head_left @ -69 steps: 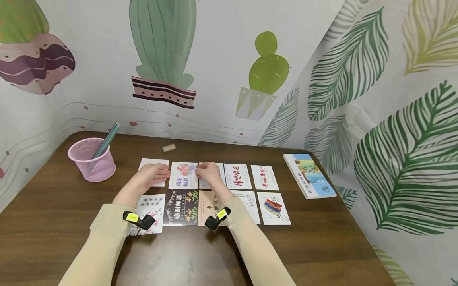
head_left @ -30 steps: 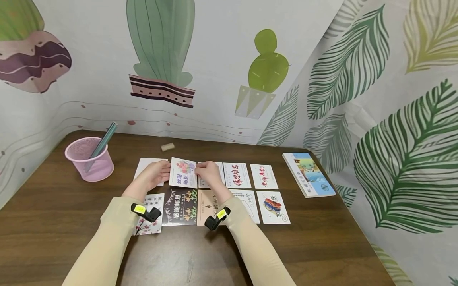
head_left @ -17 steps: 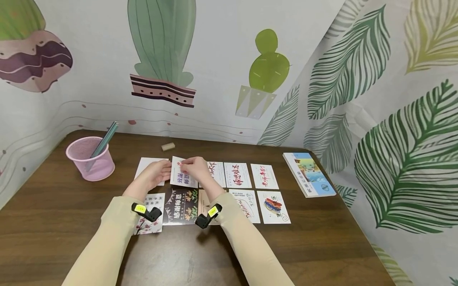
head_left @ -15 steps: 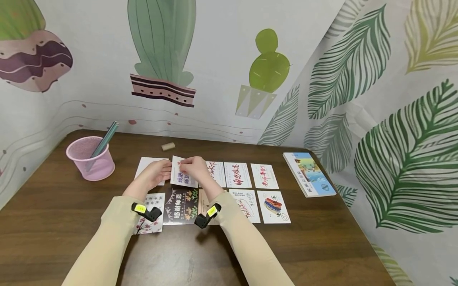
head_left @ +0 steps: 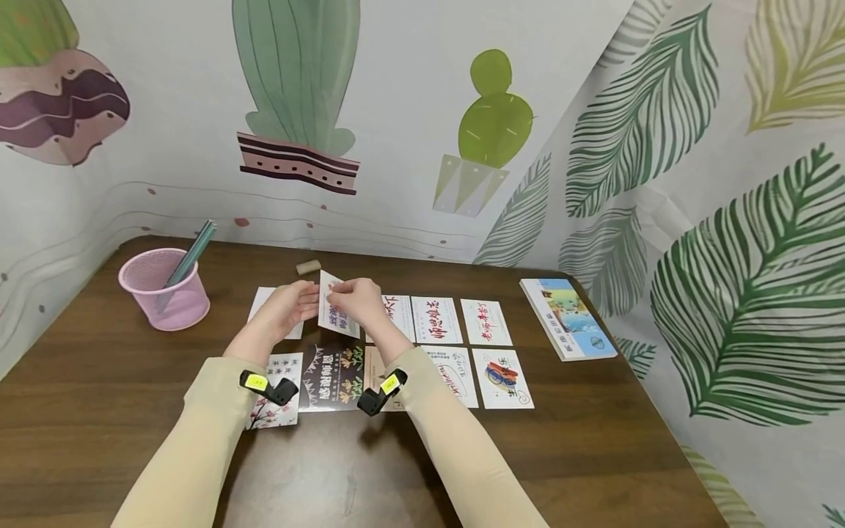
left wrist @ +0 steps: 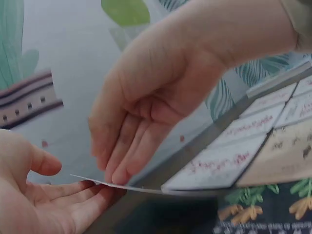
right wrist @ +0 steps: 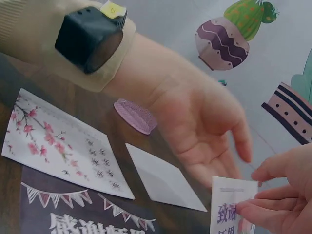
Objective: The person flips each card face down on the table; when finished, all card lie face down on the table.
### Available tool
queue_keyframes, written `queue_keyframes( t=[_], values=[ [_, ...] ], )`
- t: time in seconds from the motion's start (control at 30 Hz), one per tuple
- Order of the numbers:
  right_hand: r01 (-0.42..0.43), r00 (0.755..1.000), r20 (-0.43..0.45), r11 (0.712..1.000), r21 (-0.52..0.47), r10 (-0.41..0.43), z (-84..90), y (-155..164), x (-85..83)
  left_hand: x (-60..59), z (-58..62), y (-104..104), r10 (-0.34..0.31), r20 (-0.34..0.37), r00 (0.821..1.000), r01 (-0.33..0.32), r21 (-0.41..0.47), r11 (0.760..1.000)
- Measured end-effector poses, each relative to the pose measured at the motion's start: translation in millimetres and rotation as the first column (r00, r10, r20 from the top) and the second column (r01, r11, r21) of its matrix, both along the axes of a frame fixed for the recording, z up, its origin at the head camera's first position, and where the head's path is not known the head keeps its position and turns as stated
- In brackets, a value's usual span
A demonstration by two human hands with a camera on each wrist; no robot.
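Observation:
A small white greeting card with purple lettering stands tilted between my two hands, raised over the table. My left hand reaches behind it, fingers extended along its back and thumb apart, as the left wrist view shows. My right hand lays its fingers on the card's printed face from the front. In the right wrist view, the right fingertips cover part of the lettering, with the thumb spread above them. Directly in front of the raised card lies a dark card with white lettering and pennants.
Several other cards lie in two rows, including a plum-blossom card and a red-lettered card. A pink mesh cup holding pencils stands at back left. A beige block and a blue-and-white booklet lie towards the back.
The purple-lettered card has risen off the table and tilted up. My right hand has shifted left from the card's right edge onto its face; my left hand has moved slightly right, behind it.

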State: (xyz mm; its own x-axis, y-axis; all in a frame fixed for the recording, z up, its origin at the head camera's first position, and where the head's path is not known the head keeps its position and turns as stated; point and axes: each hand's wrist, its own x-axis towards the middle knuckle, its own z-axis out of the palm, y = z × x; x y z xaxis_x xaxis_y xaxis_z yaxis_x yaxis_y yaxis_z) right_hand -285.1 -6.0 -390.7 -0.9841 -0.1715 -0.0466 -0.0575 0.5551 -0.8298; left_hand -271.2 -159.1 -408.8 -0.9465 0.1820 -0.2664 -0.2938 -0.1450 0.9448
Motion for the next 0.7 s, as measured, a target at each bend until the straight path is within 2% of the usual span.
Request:
queue_keyframes(
  t=[0.23,0.4,0.53,0.7],
  values=[
    [0.051,0.994,-0.092,0.996,-0.07,-0.057,8.3,-1,-1.0,7.2,26.3,5,0.011,-0.077,0.997,-0.016,-0.054,0.998],
    [0.065,0.993,-0.085,0.982,-0.175,-0.081,12.9,-1,-2.4,13.4,38.7,8,0.0,-0.124,0.992,-0.01,-0.078,0.997],
    [0.067,0.994,-0.06,0.957,-0.283,-0.088,16.0,1,-3.8,15.0,41.9,7,-0.005,-0.141,0.99,-0.007,-0.084,0.996],
    [0.094,0.994,-0.017,0.935,-0.341,-0.106,14.8,6,-5.0,12.5,36.3,6,-0.039,-0.134,0.99,0.027,-0.09,0.996]
  ],
)
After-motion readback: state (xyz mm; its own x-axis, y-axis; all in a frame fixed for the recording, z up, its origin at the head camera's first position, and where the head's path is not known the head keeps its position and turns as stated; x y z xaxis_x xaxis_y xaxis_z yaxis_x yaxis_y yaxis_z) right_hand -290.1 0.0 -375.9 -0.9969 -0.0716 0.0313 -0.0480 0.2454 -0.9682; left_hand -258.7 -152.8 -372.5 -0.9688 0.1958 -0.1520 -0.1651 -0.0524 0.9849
